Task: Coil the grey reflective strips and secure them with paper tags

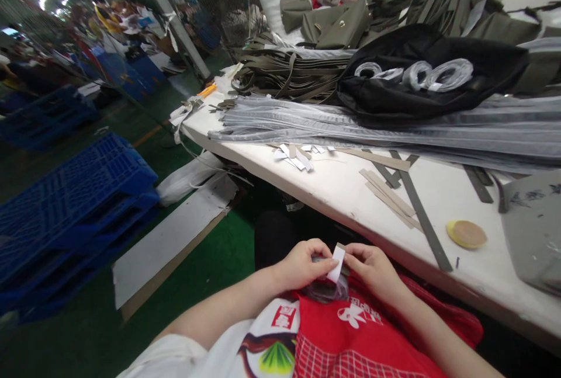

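Just above my lap, my left hand (307, 262) and my right hand (368, 264) come together around a small white strip (336, 263). My left thumb presses on its left side, with the fingers curled behind. The right thumb and fingers pinch its right edge. A dark olive edge shows at the strip's top. Below it hangs a greyish, see-through bundle (325, 290), partly covered by my left hand; its kind is unclear. The red apron (350, 337) lies over my lap beneath both hands.
The white table (280, 170) runs diagonally ahead. On it lie white slips (294, 157), olive strips (423, 223), a round yellow-rimmed disc (467, 233), long grey strips (307, 120) and a black bag (421, 97) with clear rolls. Blue pallets (83, 197) stand at left.
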`<move>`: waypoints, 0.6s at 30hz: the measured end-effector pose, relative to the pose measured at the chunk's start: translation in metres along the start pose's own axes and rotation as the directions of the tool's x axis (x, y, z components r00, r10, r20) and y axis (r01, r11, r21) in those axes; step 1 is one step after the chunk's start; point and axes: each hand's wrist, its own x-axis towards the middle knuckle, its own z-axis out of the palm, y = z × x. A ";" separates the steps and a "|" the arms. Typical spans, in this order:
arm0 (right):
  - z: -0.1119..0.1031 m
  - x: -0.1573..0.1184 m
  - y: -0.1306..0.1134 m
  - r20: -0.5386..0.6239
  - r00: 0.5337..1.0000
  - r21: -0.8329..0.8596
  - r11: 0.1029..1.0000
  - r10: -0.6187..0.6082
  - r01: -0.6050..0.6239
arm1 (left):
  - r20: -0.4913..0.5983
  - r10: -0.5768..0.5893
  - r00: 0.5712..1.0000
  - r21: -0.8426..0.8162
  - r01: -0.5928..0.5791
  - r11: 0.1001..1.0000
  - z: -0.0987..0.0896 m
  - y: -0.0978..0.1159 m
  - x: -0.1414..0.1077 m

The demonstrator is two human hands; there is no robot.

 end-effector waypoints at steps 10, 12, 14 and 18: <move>-0.018 -0.006 -0.024 0.163 0.987 -0.167 0.986 0.001 0.027 | -0.077 -0.050 0.996 0.160 0.062 0.985 0.015 0.004 0.002; -0.019 -0.005 -0.022 0.144 0.989 -0.188 0.982 0.018 0.010 | -0.085 -0.006 0.996 0.178 0.021 0.984 0.016 0.006 0.001; -0.020 -0.003 -0.019 0.139 0.989 -0.175 0.984 0.040 -0.015 | -0.101 0.030 0.994 0.173 -0.013 0.985 0.016 0.008 0.000; -0.021 0.002 -0.014 0.204 0.976 -0.130 0.991 0.071 -0.045 | -0.097 0.054 0.994 0.201 -0.034 0.979 0.017 0.008 -0.002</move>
